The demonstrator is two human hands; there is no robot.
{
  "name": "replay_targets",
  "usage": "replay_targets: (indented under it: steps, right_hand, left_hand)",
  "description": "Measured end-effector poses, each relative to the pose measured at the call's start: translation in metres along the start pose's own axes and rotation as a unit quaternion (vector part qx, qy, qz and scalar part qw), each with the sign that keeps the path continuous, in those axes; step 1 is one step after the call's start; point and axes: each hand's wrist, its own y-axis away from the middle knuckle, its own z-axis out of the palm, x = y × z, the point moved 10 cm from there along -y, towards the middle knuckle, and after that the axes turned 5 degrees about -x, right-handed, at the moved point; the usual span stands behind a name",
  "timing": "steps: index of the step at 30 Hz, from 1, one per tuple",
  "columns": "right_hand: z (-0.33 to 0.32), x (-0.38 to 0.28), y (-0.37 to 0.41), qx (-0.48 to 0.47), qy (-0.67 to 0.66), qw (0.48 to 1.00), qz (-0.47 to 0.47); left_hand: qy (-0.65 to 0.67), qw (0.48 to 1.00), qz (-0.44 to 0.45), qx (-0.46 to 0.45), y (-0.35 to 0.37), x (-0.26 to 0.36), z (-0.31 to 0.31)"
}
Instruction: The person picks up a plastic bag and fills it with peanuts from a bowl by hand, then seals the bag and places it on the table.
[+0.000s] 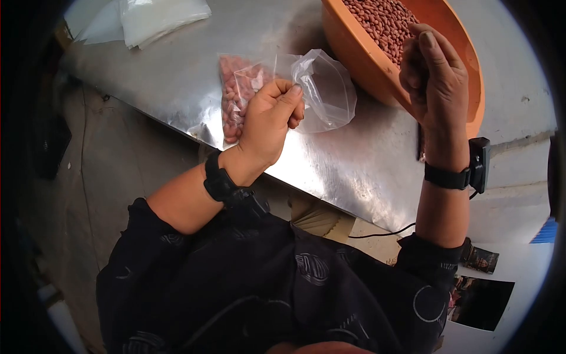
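Note:
My left hand (272, 118) is closed on the edge of a clear plastic bag (327, 94), whose wide mouth spreads to the right over the metal table. Partly behind that hand lies a clear bag of reddish nuts (234, 94). My right hand (435, 76) is curled in a fist above the near side of an orange basin (368, 74). Reddish nuts (380, 26) fill the basin's visible part. Whatever the right fist holds, if anything, is hidden by its fingers.
The metal table (354, 165) has its near edge running diagonally in front of my body. A stack of clear plastic bags (159, 17) lies at the upper left. A black cable (383, 235) hangs near the table's lower right corner.

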Motion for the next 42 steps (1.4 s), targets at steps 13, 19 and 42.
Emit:
replay_targets:
  steps: [13, 19, 42]
  right_hand:
    - [0.079, 0.106, 0.01, -0.032, 0.054, 0.993, 0.103]
    - [0.092, 0.118, 0.015, -0.107, 0.011, 0.982, 0.155]
    - [0.07, 0.028, -0.001, -0.097, 0.257, 0.955, -0.109]
  left_hand:
    - [-0.054, 0.998, 0.036, -0.007, 0.01, 0.029, -0.01]
    - [-0.092, 0.994, 0.051, -0.004, 0.009, 0.045, -0.022]
    - [0.032, 0.999, 0.007, 0.005, -0.01, 0.032, -0.036]
